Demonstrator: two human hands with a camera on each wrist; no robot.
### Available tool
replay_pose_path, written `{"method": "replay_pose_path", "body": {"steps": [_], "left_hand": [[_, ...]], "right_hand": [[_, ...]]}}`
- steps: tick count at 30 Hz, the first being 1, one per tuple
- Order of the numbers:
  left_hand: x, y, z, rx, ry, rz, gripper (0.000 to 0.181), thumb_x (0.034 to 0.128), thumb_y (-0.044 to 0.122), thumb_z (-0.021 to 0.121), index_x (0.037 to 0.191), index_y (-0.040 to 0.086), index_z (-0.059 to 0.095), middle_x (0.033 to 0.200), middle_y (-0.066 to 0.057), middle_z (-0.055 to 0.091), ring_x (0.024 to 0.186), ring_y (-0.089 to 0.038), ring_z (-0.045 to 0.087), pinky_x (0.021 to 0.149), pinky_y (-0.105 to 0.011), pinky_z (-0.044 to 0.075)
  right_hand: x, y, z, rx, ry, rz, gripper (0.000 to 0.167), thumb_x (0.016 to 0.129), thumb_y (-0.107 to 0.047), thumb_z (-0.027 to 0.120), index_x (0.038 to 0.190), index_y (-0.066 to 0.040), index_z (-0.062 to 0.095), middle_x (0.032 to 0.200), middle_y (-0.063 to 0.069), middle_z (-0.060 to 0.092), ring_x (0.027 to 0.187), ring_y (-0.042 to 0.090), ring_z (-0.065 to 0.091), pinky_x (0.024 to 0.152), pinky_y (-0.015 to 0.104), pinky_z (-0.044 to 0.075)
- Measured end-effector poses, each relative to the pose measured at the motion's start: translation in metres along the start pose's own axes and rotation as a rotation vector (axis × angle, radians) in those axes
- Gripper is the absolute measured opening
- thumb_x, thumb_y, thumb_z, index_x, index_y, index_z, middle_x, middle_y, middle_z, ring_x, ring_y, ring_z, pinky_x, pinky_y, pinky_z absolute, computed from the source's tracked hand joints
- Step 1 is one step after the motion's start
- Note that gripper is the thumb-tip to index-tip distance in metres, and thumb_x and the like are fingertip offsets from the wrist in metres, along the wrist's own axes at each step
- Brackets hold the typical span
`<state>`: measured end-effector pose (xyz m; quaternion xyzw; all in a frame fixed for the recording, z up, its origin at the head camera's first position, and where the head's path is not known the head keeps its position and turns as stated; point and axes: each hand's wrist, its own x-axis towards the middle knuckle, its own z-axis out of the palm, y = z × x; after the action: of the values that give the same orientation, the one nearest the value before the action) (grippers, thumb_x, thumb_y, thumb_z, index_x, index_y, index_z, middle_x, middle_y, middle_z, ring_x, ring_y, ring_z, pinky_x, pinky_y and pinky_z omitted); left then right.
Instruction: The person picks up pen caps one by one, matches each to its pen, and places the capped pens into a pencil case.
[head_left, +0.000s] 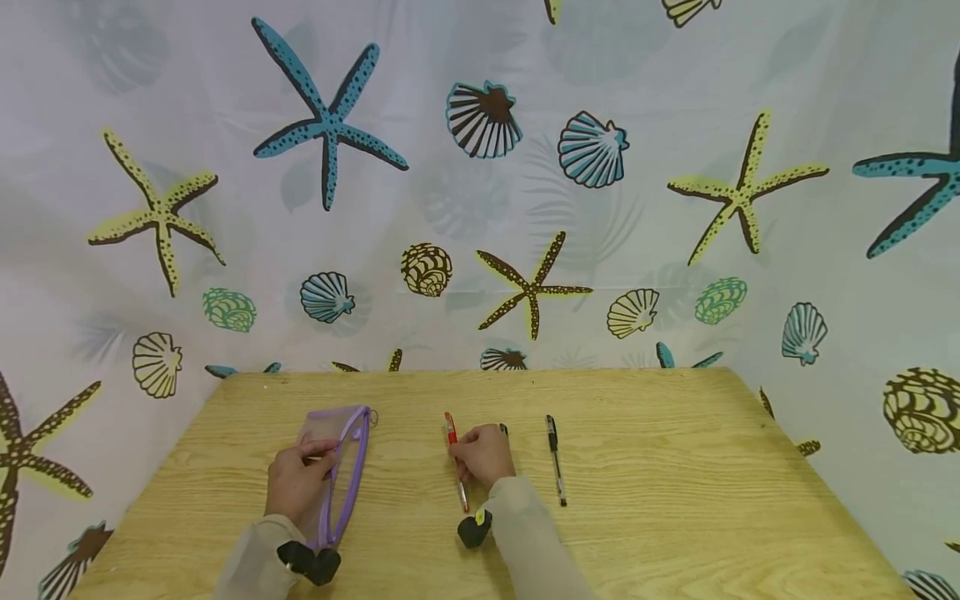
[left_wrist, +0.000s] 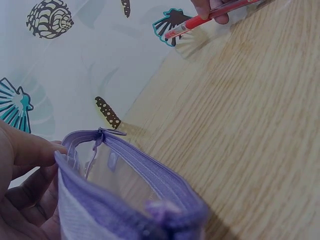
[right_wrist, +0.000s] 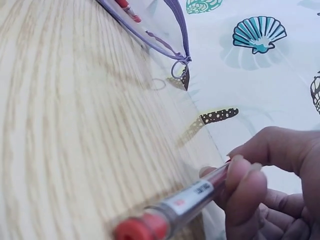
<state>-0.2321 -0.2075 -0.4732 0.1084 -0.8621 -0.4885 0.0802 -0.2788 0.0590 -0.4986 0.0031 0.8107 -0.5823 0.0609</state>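
A clear pencil pouch (head_left: 352, 492) with purple trim lies at the left of the table, its zipper undone and its mouth gaping. My left hand (head_left: 296, 479) pinches one edge of that mouth between thumb and fingers. In the right wrist view, a red-ended pen (right_wrist: 129, 10) shows within the pouch. My right hand (head_left: 486, 454) pinches a red pen (head_left: 461, 483) around its middle; whether the pen touches the table I cannot tell. Just beyond this hand pokes the black end of another pen (head_left: 503, 430), the rest hidden by the hand.
A black pen (head_left: 556, 458) lies on the wooden table (head_left: 675, 467) to the right of my right hand. A white cloth (head_left: 645, 233) printed with starfish and shells hangs behind the table and along its sides.
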Motion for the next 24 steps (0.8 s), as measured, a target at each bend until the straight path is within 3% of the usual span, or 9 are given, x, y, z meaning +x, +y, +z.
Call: {"method": "replay_pose_path", "body": {"steps": [3,9,17,24], "left_hand": [[0.0003,0.0003,0.0,-0.005,-0.002,-0.002,0.022,0.0888,0.006,0.065,0.108,-0.004,0.071,0.088,-0.009,0.068,0.069,-0.012,0.056,0.056,-0.02,0.047],[0.0002,0.0002,0.0004,-0.004,0.003,0.0,0.022,0.0888,0.006,0.066,0.108,-0.004,0.071,0.088,-0.009,0.068,0.069,-0.012,0.056,0.056,-0.02,0.047],[0.0,-0.0007,0.0011,-0.006,0.007,0.0,0.021,0.0883,0.006,0.066,0.107,-0.004,0.071,0.086,-0.007,0.069,0.069,-0.011,0.056,0.056,-0.02,0.047],[0.0006,-0.0009,0.0015,0.002,0.012,0.006,0.022,0.0878,0.007,0.066,0.106,-0.004,0.071,0.085,-0.006,0.069,0.068,-0.011,0.056,0.056,-0.02,0.047]], "right_hand": [[0.0015,-0.0002,0.001,0.058,0.005,0.02,0.007,0.084,-0.002,0.066,0.088,0.004,0.064,0.05,0.002,0.056,0.037,0.008,0.05,0.039,0.022,0.045],[-0.0008,-0.0026,0.001,0.133,-0.012,0.034,0.024,0.085,0.001,0.064,0.107,0.008,0.061,0.056,0.005,0.059,0.041,0.009,0.051,0.041,0.021,0.045],[-0.0018,-0.0012,0.0011,0.17,-0.046,-0.012,0.013,0.087,0.001,0.065,0.097,0.008,0.063,0.058,0.005,0.06,0.044,0.009,0.054,0.044,0.023,0.048],[-0.0017,0.0005,0.0012,0.171,-0.062,-0.009,0.014,0.09,-0.004,0.064,0.098,0.007,0.063,0.061,0.007,0.062,0.045,0.009,0.055,0.045,0.025,0.05]]}}
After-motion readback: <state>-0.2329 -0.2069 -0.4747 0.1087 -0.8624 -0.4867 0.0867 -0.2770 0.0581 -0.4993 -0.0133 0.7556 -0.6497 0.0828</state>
